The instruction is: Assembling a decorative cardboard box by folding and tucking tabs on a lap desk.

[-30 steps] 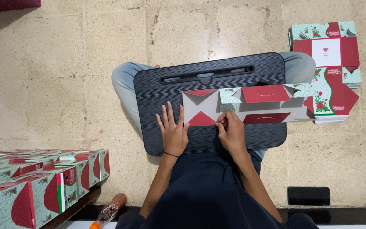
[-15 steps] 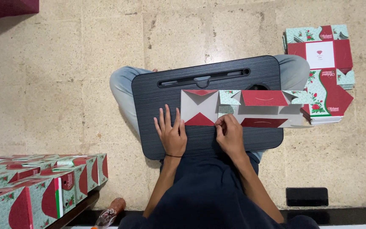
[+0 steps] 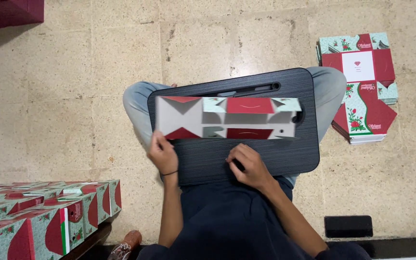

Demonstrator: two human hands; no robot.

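On ridged black lap tray [image 3: 246, 159], flat glossy carton [image 3: 227, 118], left hand [image 3: 162, 153]

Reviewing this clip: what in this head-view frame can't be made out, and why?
- Left hand: whether it grips the flat carton or only touches its corner; motion blur.
- Carton's far side: blurred while lifted over the lap desk.
- Right hand: fingers curl under, hiding whatever is beneath.
- Folded boxes: cut off by the left and bottom edges, so uncountable.
- Stack of flat cartons: depth unclear from above.
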